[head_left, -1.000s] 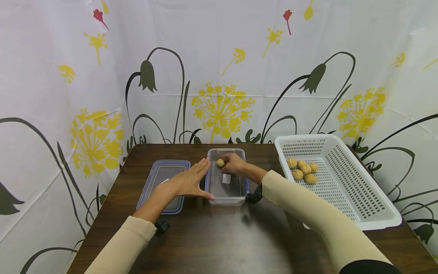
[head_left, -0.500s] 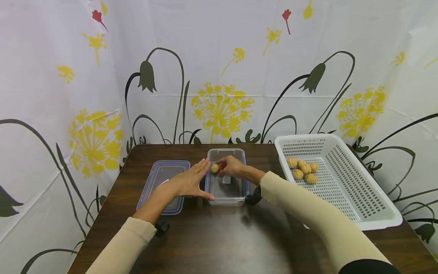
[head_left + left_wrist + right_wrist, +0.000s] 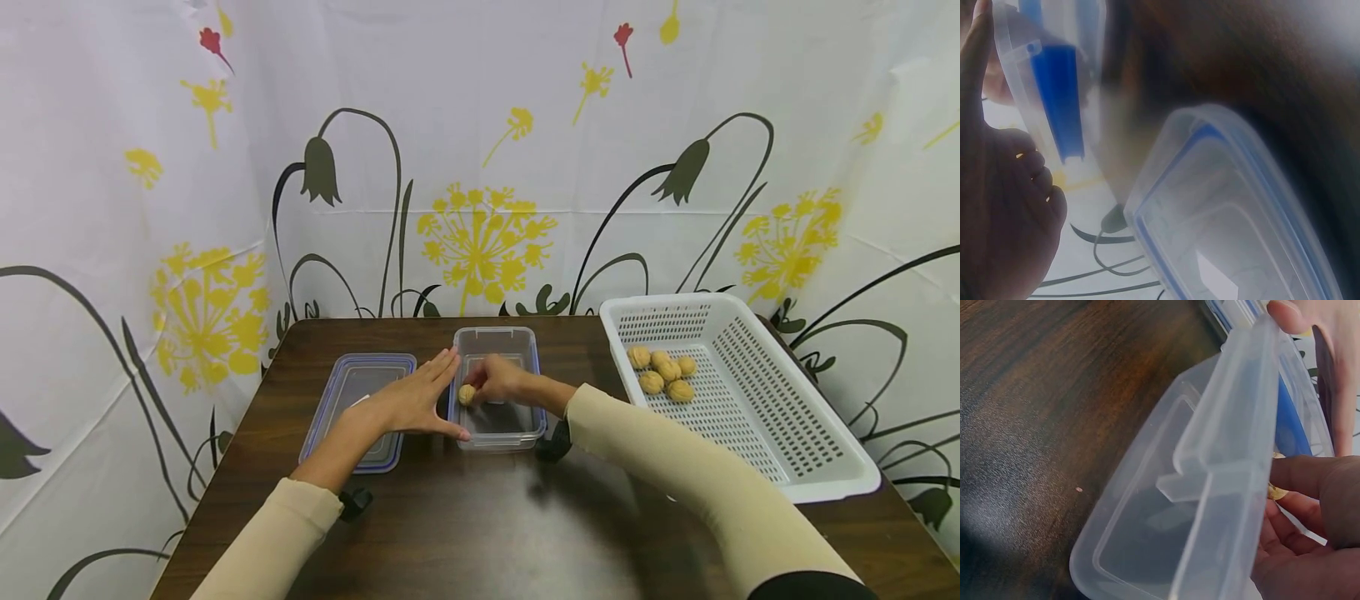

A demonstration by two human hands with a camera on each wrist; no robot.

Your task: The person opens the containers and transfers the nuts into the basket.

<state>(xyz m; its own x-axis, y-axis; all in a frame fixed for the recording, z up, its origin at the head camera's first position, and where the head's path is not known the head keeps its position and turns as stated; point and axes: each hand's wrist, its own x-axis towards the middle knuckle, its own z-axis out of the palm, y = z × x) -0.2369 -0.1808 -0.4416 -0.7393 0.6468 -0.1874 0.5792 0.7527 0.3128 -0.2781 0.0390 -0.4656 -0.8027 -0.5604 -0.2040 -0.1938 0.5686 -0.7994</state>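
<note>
A clear plastic food container (image 3: 501,442) with blue side clips stands in the middle of the table. My right hand (image 3: 504,381) reaches inside it and pinches a walnut (image 3: 467,394) near the left wall. In the right wrist view the walnut (image 3: 1277,492) shows only partly between thumb and fingers. Along the container's left side, my left hand (image 3: 416,402) rests with straight fingers and the thumb out toward the front corner. In the left wrist view that hand (image 3: 1010,206) is dark beside the container's blue clip (image 3: 1060,100).
Left of the container lies its clear lid (image 3: 336,400) with a blue seal, partly beneath the left forearm. A white perforated basket (image 3: 817,400) stands at the right, with several walnuts (image 3: 670,371) in its left part. A patterned curtain (image 3: 480,125) hangs behind the table.
Inside the container, my right hand has brought the walnut toward the near left, along the left wall. The left hand has stayed in place. The walnuts in the basket look unchanged.
</note>
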